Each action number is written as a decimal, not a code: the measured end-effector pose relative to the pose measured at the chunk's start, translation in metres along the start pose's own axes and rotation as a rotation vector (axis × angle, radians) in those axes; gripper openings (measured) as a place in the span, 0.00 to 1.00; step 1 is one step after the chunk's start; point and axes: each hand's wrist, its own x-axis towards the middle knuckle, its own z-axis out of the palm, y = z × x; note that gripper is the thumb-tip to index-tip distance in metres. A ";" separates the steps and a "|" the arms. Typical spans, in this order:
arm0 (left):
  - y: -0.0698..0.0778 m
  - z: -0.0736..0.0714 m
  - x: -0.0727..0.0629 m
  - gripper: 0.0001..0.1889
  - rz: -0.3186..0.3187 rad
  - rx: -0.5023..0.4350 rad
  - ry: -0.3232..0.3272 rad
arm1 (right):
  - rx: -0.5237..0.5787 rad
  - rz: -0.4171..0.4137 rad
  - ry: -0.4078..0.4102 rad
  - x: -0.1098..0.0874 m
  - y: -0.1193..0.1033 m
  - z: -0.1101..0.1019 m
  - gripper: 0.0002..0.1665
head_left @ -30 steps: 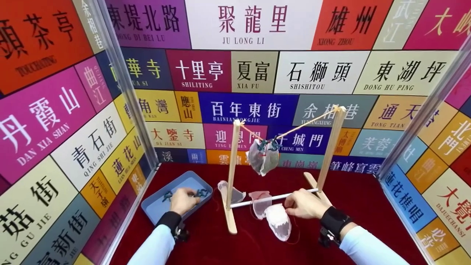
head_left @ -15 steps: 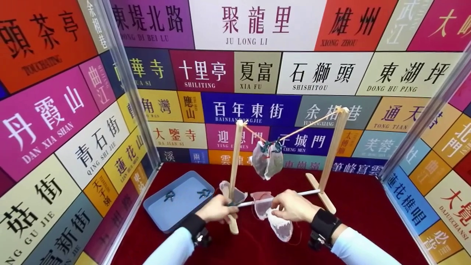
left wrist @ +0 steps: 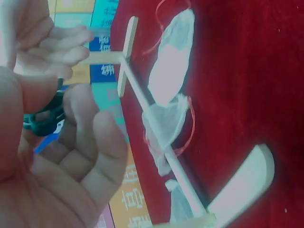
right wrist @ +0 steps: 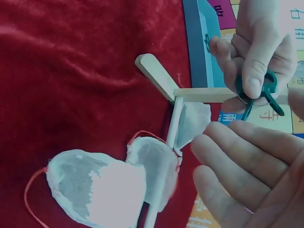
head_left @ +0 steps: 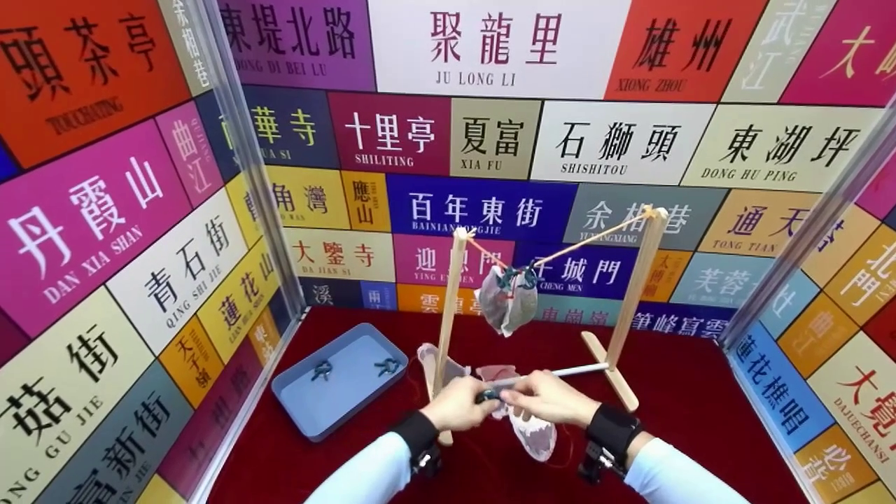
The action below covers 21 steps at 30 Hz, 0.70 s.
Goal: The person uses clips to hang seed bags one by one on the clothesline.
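Observation:
My left hand (head_left: 458, 404) pinches a dark green spring clip (right wrist: 271, 88) between thumb and fingers, in front of the wooden stand's left post (head_left: 451, 308). Beside it, my right hand (head_left: 553, 400) comes up to the clip with its fingers fairly straight in the right wrist view; whether its thumb, at the picture's edge, touches the clip is hard to tell. Below the hands lies a white mesh drawstring bag (head_left: 533, 435) with a red cord. Another mesh bag (right wrist: 154, 166) lies under the stand's white rod (left wrist: 183, 178), and a third mesh bag (right wrist: 194, 124) is near the left post.
A blue tray (head_left: 329, 413) at left holds two more green clips (head_left: 321, 370). A string (head_left: 595, 238) joins the posts, and mesh bags (head_left: 507, 308) hang clipped at its middle. Printed panels (head_left: 483, 203) surround the red cloth (head_left: 630, 448).
My left hand has left the tray with a green clip and moved right to meet the right hand. The right hand has come off the white mesh bag and shifted slightly left.

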 end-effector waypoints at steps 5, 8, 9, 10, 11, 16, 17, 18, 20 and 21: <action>0.007 0.011 0.010 0.10 0.092 0.090 0.040 | 0.178 0.124 -0.036 -0.005 0.009 -0.001 0.19; 0.012 0.013 0.011 0.09 0.117 0.133 0.057 | 0.291 0.187 -0.037 -0.007 0.012 -0.003 0.21; 0.014 0.014 0.012 0.08 0.128 0.158 0.063 | 0.322 0.203 -0.035 -0.008 0.012 -0.003 0.23; 0.015 0.014 0.012 0.08 0.141 0.178 0.068 | 0.348 0.219 -0.030 -0.008 0.013 -0.003 0.24; 0.016 0.015 0.012 0.08 0.153 0.199 0.075 | 0.362 0.231 -0.023 -0.009 0.013 -0.004 0.25; 0.016 0.023 0.013 0.04 0.143 0.226 0.111 | 0.346 0.240 -0.011 -0.012 0.017 -0.007 0.28; 0.012 0.026 0.014 0.04 0.116 0.221 0.120 | 0.327 0.235 -0.007 -0.013 0.019 -0.008 0.28; 0.006 0.029 0.016 0.04 0.088 0.201 0.130 | 0.304 0.228 0.000 -0.014 0.021 -0.009 0.29; -0.013 0.040 0.021 0.05 0.024 0.151 0.170 | 0.223 0.215 0.028 -0.016 0.025 -0.010 0.28; -0.036 0.054 0.029 0.05 -0.001 0.143 0.203 | 0.172 0.209 0.046 -0.017 0.026 -0.011 0.28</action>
